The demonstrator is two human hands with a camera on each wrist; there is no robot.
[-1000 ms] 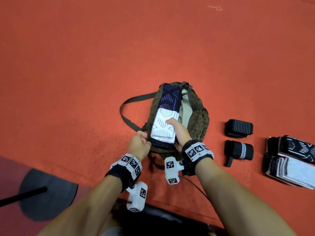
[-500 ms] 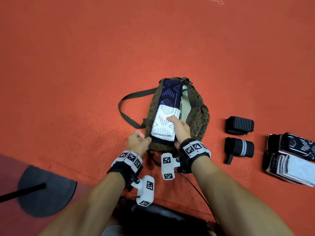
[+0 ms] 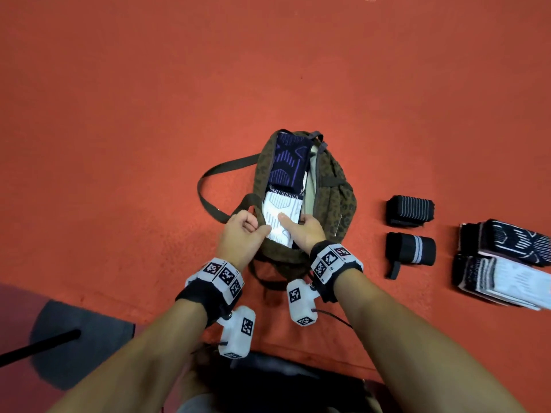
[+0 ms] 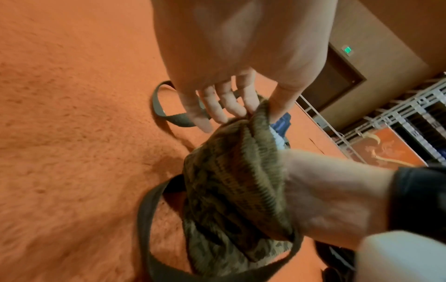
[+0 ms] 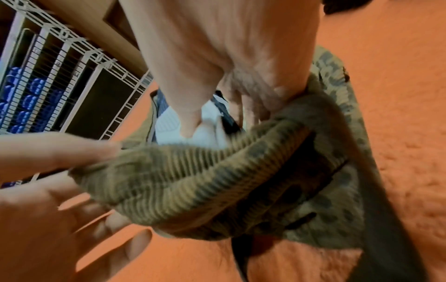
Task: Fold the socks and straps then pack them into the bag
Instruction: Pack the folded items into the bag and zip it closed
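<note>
A brown patterned bag [image 3: 338, 201] lies open on the red carpet, in the middle of the head view. A stack of folded socks sits in its mouth, a navy and purple sock [image 3: 287, 162] at the far end and a white sock [image 3: 280, 213] nearer me. My left hand [image 3: 243, 231] pinches the bag's near left rim [image 4: 262, 108] between thumb and forefinger. My right hand [image 3: 307, 231] grips the sock stack, thumb on the white sock [image 5: 169, 126] and fingers down inside the bag [image 5: 193, 171].
Two rolled black straps [image 3: 410, 210] [image 3: 410, 248] lie right of the bag. Folded socks [image 3: 504, 257] are stacked at the far right. The bag's shoulder strap [image 3: 208, 189] loops out to the left. A black round base with a pole [image 3: 59, 338] sits at lower left.
The sock stack has slid deeper into the bag, and less of the white sock shows. Both hands moved forward with it, the left still holding the rim.
</note>
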